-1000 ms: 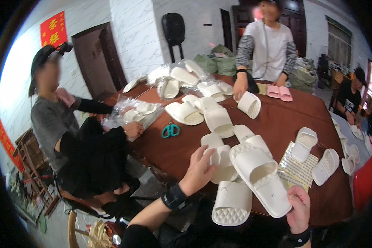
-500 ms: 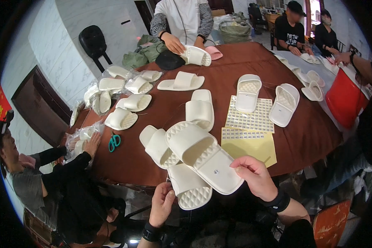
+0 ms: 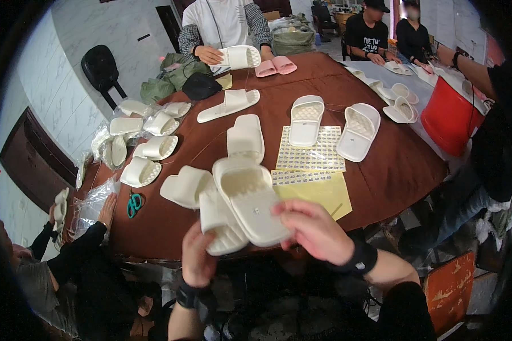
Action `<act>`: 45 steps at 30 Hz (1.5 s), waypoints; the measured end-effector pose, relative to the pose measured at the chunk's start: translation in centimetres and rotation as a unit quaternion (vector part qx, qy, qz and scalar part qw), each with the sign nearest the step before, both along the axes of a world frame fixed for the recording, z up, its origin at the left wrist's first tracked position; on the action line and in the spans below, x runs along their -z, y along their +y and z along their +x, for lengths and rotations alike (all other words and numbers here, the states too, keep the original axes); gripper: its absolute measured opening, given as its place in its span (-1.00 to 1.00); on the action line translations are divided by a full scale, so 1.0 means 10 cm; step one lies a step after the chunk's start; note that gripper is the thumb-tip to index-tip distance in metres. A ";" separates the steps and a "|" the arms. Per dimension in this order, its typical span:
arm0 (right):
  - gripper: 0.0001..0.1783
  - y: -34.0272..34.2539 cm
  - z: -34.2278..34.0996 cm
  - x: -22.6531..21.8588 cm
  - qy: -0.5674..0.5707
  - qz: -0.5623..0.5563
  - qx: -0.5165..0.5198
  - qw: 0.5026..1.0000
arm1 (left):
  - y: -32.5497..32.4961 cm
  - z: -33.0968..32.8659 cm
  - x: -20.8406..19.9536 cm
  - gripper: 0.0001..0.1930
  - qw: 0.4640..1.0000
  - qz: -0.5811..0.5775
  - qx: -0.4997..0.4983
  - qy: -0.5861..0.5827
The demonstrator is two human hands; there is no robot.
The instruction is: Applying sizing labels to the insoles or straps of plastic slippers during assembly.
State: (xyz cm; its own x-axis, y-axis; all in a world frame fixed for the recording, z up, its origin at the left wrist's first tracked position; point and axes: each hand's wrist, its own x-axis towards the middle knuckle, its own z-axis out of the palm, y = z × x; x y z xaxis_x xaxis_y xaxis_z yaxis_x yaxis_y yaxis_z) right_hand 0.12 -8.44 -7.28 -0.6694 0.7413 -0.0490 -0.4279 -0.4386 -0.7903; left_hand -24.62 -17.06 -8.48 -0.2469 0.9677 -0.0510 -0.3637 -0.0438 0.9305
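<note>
My right hand (image 3: 316,227) pinches the heel end of a white slide slipper (image 3: 260,219), which has a quilted footbed and a small sticker near the heel. My left hand (image 3: 198,256) grips a second white slipper (image 3: 215,215), partly hidden beneath the first, by its edge near the heel. Both are held over the near table edge. Just beyond them lie a white slipper (image 3: 185,187) and another upright-turned one (image 3: 246,136). Beside my right hand is a yellow backing sheet (image 3: 318,196) with a few stickers left along its top.
A full sticker sheet (image 3: 310,156) lies under one of two white slippers (image 3: 358,133). Teal scissors (image 3: 133,206) rest at left on the brown tablecloth (image 3: 392,176), near bagged slippers (image 3: 126,126). Co-workers sit around; a red container (image 3: 452,116) stands right.
The two slippers in my hands have drawn closer together, the upper one turned more upright. The person at left now holds slippers off to the side. Across the table, a slipper is lifted.
</note>
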 end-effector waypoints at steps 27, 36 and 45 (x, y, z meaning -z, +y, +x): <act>-0.80 0.16 0.61 -0.04 -0.158 0.263 0.081 0.948 | 0.39 -1.05 -1.51 -0.65 0.800 -0.190 0.425 0.379; -0.59 0.15 0.24 0.37 -0.197 0.232 -0.011 0.953 | 1.35 -0.81 -1.00 -0.65 0.595 0.113 0.088 0.791; -0.57 0.15 0.33 0.22 -0.291 0.347 0.025 0.891 | 0.57 -0.10 -0.41 -0.76 0.711 0.184 0.051 0.677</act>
State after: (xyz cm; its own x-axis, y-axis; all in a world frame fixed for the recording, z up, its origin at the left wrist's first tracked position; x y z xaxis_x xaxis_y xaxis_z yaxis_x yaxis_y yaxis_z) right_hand 3.46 -6.98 -9.53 -0.6459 0.7562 0.1045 0.1376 0.2499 -0.9584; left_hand -25.62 -11.35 -4.35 0.2438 0.8703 0.4280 0.8359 -0.4123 0.3623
